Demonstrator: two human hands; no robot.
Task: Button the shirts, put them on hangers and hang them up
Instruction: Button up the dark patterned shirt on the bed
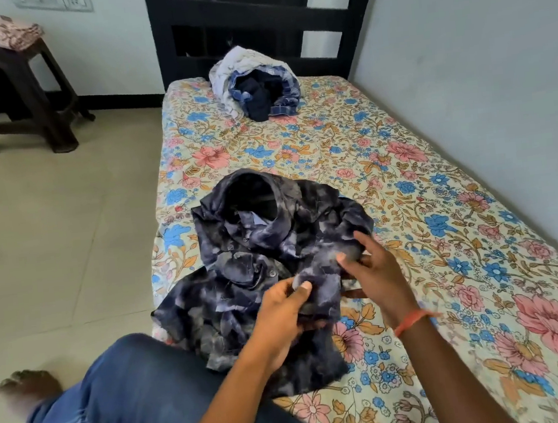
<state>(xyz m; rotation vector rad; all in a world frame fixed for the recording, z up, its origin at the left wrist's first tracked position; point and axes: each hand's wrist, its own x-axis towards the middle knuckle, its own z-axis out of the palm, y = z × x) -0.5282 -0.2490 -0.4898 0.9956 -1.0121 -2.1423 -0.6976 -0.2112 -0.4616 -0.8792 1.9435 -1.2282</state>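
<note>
A dark navy shirt with pale blotches [260,247] lies crumpled on the flowered bedsheet [407,198], collar pointing away from me. My left hand [281,314] pinches a fold of the shirt's front near its lower middle. My right hand [370,270] grips the cloth just to the right, thumb on top and fingers under the fabric. A heap of other shirts [257,82], white, blue check and dark navy, sits at the far end of the bed. No hanger is in view.
The bed runs along the wall on the right, with a black slatted headboard [250,18] at the far end. A dark stool [13,87] with a folded cloth stands on the tiled floor at the left. My jeans-clad leg [134,392] hangs off the bed's left side.
</note>
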